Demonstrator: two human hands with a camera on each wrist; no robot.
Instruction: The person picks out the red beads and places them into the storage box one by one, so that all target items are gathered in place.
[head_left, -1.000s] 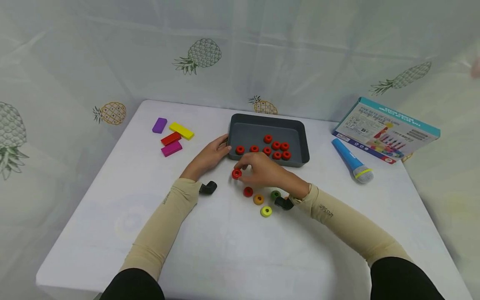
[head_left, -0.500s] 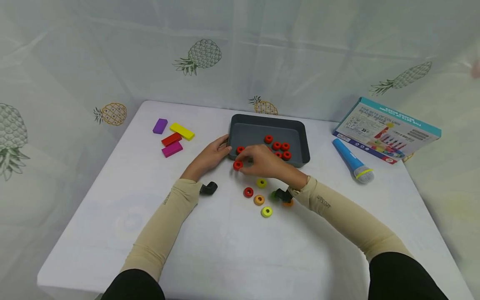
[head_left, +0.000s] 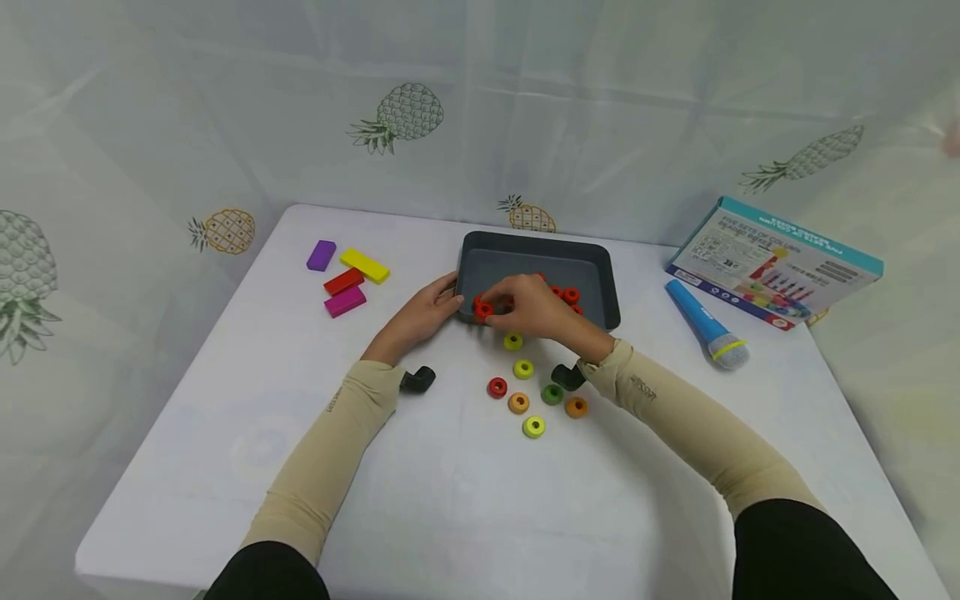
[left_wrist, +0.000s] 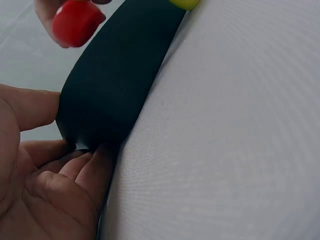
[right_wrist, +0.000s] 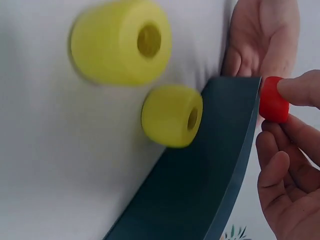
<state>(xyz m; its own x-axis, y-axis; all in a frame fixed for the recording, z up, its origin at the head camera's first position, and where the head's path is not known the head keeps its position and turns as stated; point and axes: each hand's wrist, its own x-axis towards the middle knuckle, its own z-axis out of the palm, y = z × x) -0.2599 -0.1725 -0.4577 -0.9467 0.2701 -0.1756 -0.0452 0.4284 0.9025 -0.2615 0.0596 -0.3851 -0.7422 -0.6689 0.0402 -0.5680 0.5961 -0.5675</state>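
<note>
A dark grey tray [head_left: 542, 242] holds several red rings [head_left: 572, 294]. My right hand [head_left: 489, 310] pinches one red ring [head_left: 482, 310] just above the tray's near left corner; the right wrist view shows this ring [right_wrist: 273, 100] between thumb and fingers of that hand [right_wrist: 285, 112] beside the tray wall [right_wrist: 200, 190]. My left hand [head_left: 442, 304] grips that same corner, thumb on one side and fingers on the other [left_wrist: 70, 132]. In the left wrist view the red ring [left_wrist: 75, 22] hangs over the tray wall [left_wrist: 120, 75].
Loose rings lie in front of the tray: two yellow [head_left: 513, 341] [head_left: 523, 368], red [head_left: 497, 387], two orange [head_left: 518, 403] [head_left: 576, 407], green [head_left: 552, 394], lime [head_left: 534, 427]. Coloured blocks [head_left: 344, 301] lie far left. A blue toy microphone [head_left: 705, 323] and a box [head_left: 776, 260] lie on the right.
My right hand has lifted the red ring off the table and carried it away from me to the tray's corner, uncovering rings on the table. The left hand has stayed on the tray.
</note>
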